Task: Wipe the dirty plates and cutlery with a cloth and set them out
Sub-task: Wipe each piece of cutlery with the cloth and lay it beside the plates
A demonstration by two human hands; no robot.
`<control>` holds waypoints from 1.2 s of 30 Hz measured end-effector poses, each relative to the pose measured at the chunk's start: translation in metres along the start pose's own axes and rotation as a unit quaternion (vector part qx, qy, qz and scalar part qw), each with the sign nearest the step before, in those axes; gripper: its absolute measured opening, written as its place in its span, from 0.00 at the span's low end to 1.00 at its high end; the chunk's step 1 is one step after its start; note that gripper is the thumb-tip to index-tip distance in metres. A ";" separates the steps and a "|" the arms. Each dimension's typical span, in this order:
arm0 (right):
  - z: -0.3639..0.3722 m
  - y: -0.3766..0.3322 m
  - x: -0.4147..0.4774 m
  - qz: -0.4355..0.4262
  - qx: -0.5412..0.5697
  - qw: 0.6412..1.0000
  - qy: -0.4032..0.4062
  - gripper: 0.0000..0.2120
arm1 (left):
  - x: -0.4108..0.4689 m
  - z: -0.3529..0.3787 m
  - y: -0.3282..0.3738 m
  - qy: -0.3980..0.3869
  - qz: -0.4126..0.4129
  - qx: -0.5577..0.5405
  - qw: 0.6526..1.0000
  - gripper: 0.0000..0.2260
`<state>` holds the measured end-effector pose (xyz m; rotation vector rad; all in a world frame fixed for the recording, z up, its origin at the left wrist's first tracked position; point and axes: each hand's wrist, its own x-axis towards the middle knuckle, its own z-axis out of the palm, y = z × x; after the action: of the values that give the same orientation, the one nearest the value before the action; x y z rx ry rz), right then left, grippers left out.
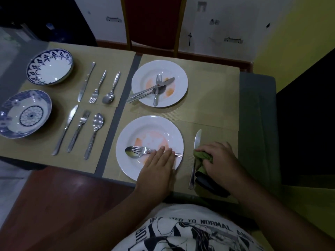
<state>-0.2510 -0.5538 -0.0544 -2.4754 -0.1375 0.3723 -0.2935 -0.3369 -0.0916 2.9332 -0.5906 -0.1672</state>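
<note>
A white plate smeared with orange sauce lies near the front edge. A fork and spoon lie across it. My left hand rests flat on their handles, fingers straight. To the right a knife lies on the placemat. My right hand grips a green cloth beside the knife. A second dirty white plate sits farther back with a fork, knife and spoon crossed on it.
At the left, two blue-patterned bowls stand beside two rows of knife, fork and spoon on beige placemats. A red-backed chair stands behind the table. A dark object lies under my right wrist.
</note>
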 end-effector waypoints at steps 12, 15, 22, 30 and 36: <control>0.002 -0.063 0.022 -0.020 -0.018 0.999 0.045 0.19 | 0.052 0.003 -0.057 -0.017 0.052 -0.032 0.998 0.08; 0.003 -0.066 0.019 0.017 -0.020 0.999 0.047 0.20 | 0.058 0.000 -0.064 -0.025 0.058 -0.082 0.995 0.10; 0.001 -0.091 0.020 0.034 0.000 0.995 0.097 0.22 | 0.066 -0.060 -0.091 0.014 -0.095 -0.331 0.939 0.02; 0.019 -0.136 0.038 -0.017 0.028 0.992 0.123 0.19 | 0.035 -0.084 -0.165 0.053 -0.381 -0.608 0.695 0.06; 0.056 -0.156 0.047 -0.074 -0.042 0.995 0.049 0.19 | -0.006 -0.069 -0.142 -0.045 -0.475 -0.791 0.384 0.12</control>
<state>-0.2243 -0.3884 -0.0142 -2.5410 -0.3002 0.1853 -0.2359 -0.1974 -0.0465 0.8877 0.9321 -0.5534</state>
